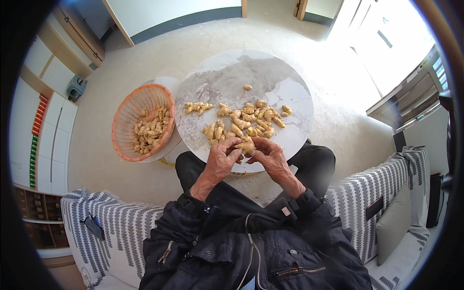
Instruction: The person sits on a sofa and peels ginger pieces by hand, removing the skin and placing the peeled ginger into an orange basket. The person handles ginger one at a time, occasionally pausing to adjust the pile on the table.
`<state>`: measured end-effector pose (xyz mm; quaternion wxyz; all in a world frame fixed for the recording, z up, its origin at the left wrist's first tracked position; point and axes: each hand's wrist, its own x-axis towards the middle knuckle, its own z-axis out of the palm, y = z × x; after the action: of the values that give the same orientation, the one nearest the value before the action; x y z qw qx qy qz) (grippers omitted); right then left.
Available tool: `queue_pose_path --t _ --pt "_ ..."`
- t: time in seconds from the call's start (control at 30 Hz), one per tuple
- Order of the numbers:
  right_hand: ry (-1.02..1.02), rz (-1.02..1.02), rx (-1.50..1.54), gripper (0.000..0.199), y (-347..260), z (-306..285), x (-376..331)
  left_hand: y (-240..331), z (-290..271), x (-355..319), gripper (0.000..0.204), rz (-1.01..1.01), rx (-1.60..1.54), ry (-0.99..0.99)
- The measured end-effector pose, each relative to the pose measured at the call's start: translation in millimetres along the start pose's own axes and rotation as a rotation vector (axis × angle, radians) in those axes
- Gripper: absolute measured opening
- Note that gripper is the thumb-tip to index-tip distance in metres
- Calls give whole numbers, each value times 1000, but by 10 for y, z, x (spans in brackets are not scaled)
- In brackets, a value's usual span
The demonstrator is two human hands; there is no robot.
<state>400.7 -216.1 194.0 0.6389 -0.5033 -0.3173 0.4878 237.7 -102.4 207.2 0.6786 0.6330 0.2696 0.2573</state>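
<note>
A knobbly, pale tan piece of ginger [247, 145] is held between my two hands at the near edge of the round table. My left hand [222, 158] grips its left side with thumb and fingers. On its other side, my right hand [270, 157] pinches it in the same way. Just beyond my fingers lies a loose heap of ginger [248, 116] on the marble-patterned round table [290, 96]. One flat ginger piece [198, 108] rests apart at the left, and a small bit [248, 87] lies farther back.
An orange plastic basket [116, 126] with many ginger pieces [151, 133] inside stands left of the table on a smaller, lower round table [166, 83]. Under me is a sofa with a grey-and-white patterned cover [116, 220]. A grey cushion [394, 224] leans at the right.
</note>
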Motion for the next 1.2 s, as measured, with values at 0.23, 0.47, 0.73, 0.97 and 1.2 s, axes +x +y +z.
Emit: queue_pose_path --t 0.23,0.47,0.73,0.97,1.2 --pt "7 -2 -91 44 13 67 -20 32 -77 -55 32 -8 6 -5" --pt "1 20 -90 34 -127 111 -67 63 -127 -125 29 9 43 -9" --pt "89 -27 -307 20 -86 144 -36 6 -161 -147 24 102 348 -101" --pt "48 -98 -417 23 69 -56 -88 -103 -110 -160 23 -85 167 -169" --pt "118 127 -358 27 -20 -168 -164 -224 -100 -110 22 -49 137 -156"
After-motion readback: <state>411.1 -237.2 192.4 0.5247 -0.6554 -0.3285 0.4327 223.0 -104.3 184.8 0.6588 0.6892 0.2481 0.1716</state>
